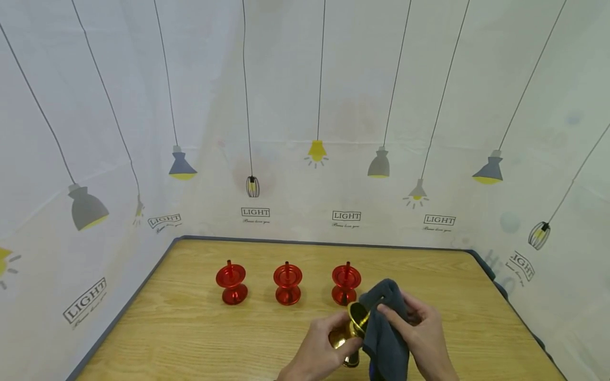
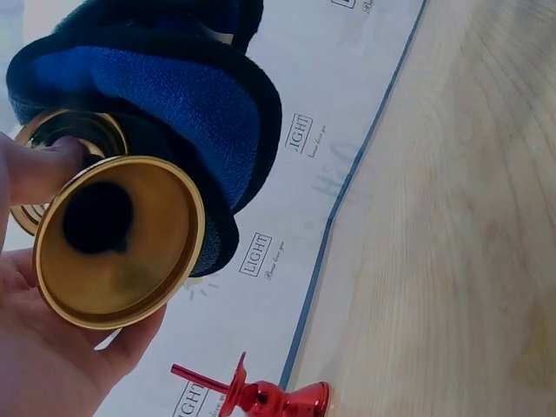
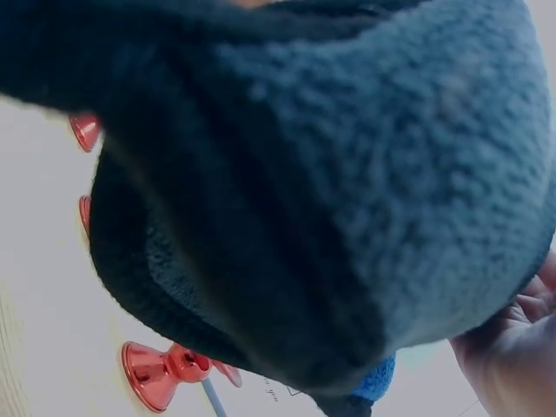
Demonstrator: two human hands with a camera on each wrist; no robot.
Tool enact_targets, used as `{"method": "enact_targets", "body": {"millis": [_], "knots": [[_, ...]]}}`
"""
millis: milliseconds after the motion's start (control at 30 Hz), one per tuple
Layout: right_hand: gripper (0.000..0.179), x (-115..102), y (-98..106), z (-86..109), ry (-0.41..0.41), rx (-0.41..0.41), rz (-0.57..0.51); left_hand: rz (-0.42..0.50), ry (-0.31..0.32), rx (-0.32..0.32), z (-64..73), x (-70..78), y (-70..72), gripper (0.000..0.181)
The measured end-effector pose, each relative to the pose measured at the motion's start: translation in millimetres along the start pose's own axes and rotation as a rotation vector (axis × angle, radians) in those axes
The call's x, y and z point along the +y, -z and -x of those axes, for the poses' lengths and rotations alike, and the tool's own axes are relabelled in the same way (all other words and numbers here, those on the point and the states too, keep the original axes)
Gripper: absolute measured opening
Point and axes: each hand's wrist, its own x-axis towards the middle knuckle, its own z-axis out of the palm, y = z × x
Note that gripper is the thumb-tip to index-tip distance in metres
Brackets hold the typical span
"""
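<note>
A shiny gold candle holder (image 1: pixel 352 330) with a flared rim is tilted in the grip of my left hand (image 1: pixel 320 346), fingers and thumb around it. In the left wrist view its round hollow end (image 2: pixel 156 226) faces the camera. My right hand (image 1: pixel 426 330) holds a folded dark blue-grey cloth (image 1: pixel 388 344) with the thumb on top, against the holder's rim. A brighter blue side of the cloth (image 2: pixel 165 95) shows in the left wrist view. The cloth (image 3: pixel 417 174) fills most of the right wrist view and hides much of the right hand's fingers.
Three red candle holders stand upright in a row beyond my hands: left (image 1: pixel 234 295), middle (image 1: pixel 287 295) and right (image 1: pixel 344 296), the last close to the cloth. A light wooden table (image 1: pixel 190 338) lies beneath. White sheeting (image 1: pixel 286 95) printed with lamps encloses its back and sides.
</note>
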Motion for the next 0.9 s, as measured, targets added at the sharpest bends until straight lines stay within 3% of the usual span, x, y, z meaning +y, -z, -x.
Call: {"method": "enact_targets", "body": {"millis": [133, 300, 567, 767, 900], "knots": [[0.047, 1, 1, 0.2, 0.004, -0.009, -0.03, 0.013, 0.019, -0.045, -0.7, -1.1, 2.7, 0.028], [0.036, 3, 3, 1.4, 0.015, -0.034, -0.092, 0.091, 0.062, -0.138, -1.6, -0.9, 9.2, 0.038], [0.032, 5, 9, 3.3, 0.063, -0.134, -0.191, 0.309, 0.011, -0.285, -2.0, -0.1, 13.3, 0.05], [0.031, 3, 11, 4.5, 0.071, -0.198, -0.221, 0.376, 0.022, -0.31, -0.4, -1.0, 14.7, 0.052], [0.031, 4, 15, 4.2, 0.079, -0.177, -0.22, 0.375, 0.007, -0.3, 1.2, -1.3, 16.9, 0.053]]}}
